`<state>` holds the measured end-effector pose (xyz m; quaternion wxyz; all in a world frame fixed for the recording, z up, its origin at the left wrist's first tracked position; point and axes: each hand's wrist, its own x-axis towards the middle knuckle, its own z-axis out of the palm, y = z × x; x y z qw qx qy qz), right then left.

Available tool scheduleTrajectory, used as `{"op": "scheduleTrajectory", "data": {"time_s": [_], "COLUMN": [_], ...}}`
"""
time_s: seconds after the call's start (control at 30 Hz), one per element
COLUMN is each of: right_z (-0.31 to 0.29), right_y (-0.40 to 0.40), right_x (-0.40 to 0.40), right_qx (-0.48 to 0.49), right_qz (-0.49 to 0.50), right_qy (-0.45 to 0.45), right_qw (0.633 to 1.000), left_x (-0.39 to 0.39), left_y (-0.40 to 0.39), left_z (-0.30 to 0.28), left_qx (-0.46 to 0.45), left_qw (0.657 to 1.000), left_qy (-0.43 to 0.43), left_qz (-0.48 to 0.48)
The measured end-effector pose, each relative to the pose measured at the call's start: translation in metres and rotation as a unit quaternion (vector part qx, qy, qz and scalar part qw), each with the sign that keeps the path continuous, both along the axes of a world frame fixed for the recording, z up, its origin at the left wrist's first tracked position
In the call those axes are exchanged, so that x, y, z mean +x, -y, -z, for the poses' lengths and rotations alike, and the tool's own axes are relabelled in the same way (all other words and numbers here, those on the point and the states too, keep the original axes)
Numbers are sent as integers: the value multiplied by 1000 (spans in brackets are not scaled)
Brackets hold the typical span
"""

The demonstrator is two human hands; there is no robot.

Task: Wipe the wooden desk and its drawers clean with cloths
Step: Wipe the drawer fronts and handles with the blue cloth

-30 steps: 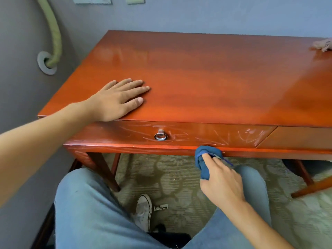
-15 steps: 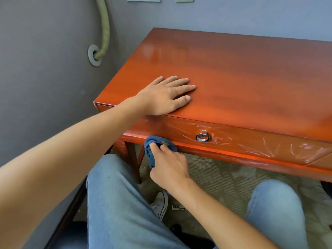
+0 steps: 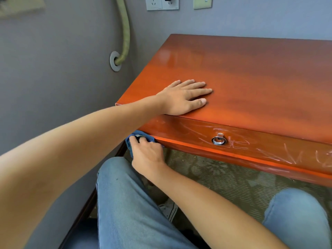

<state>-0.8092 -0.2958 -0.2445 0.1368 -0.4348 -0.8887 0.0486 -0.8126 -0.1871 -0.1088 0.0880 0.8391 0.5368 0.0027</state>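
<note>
The reddish wooden desk [image 3: 251, 78] fills the right of the view. Its front drawer [image 3: 188, 131] has a metal ring pull [image 3: 218, 140] and pale scribble marks across the face. My left hand [image 3: 185, 97] lies flat, fingers straight, on the desktop near the front left corner. My right hand [image 3: 146, 153] grips a bunched blue cloth [image 3: 146, 138] and holds it against the lower front rail at the desk's left end, under my left forearm. Part of the cloth is hidden by my fingers and arm.
A grey wall stands close on the left with a green hose [image 3: 124, 31] running into a round wall fitting [image 3: 115, 61]. Wall sockets [image 3: 162, 3] sit above the desk. My knees in jeans [image 3: 125, 203] are under the desk edge, over patterned carpet [image 3: 224, 178].
My right hand has slid the blue cloth leftward along the lower front rail, from right of the ring pull to the left corner. The view has turned left. My left hand stays flat on the top.
</note>
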Motion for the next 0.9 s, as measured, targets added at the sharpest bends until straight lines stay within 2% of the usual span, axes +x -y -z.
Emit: {"op": "scheduleTrajectory", "data": {"time_s": [0.17,0.3,0.47,0.6,0.73,0.9], "right_z": [15,31,48,49,51,36], "right_y": [9,18,25,14,-1,-17], "right_x": [83,163,210,181,113,20], "right_qx": [5,27,53,66,126,155], "right_qz": [36,113,190,194,104,106], "right_qy": [14,27,-116,-175,-113,-114], "right_qw": [999,993,973,963,980,976], "left_x": [-1,-2,-1,-1,-1,-4], "left_y": [-4,-6,-6,-6,-7,-8], "left_z": [4,7,10,11,10,11], "left_qx": [10,22,35,42,45,40], "left_qw": [1000,1000,999,999,999,999], "left_qy": [3,3,0,4,12,19], "left_qz": [6,12,9,5,4,10]}}
